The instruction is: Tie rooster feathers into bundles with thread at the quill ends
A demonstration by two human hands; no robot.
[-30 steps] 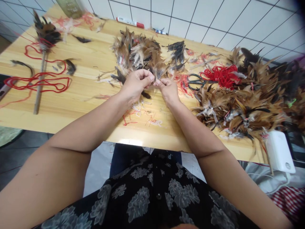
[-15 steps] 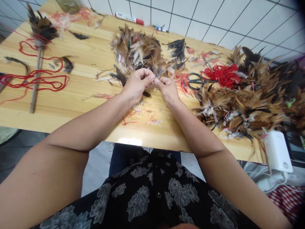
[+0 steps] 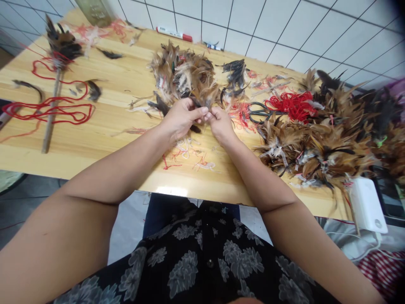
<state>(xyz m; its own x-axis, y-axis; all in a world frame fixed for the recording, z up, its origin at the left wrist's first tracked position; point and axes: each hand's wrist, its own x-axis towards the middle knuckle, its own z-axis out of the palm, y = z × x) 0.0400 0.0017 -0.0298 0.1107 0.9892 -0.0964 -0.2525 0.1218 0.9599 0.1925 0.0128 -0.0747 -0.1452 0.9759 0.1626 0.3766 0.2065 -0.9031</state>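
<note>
My left hand (image 3: 182, 118) and my right hand (image 3: 221, 125) meet over the middle of the table, thumbs and fingertips pinched close together. Between them they grip the base of a small tuft of brown feathers (image 3: 205, 93), which points away from me. Just beyond lies a pile of brown and pale feathers (image 3: 182, 69), partly overlapped by the tuft. Scraps of red and white string (image 3: 205, 162) are on the wood below my wrists. Black-handled scissors (image 3: 258, 113) rest right of my right hand, touching a tangle of red cord (image 3: 292, 105).
A feather-topped stick (image 3: 52, 109) lies at left with looped red cord (image 3: 76, 113) across it. Many feather bunches (image 3: 319, 147) cover the right side. A white power adapter (image 3: 368, 204) sits at the right edge. Markers (image 3: 174, 33) lie by the tiled wall.
My fingers have shifted slightly at the tuft's base, and a dark feather now shows by my left fingers. The whole view has tilted a little.
</note>
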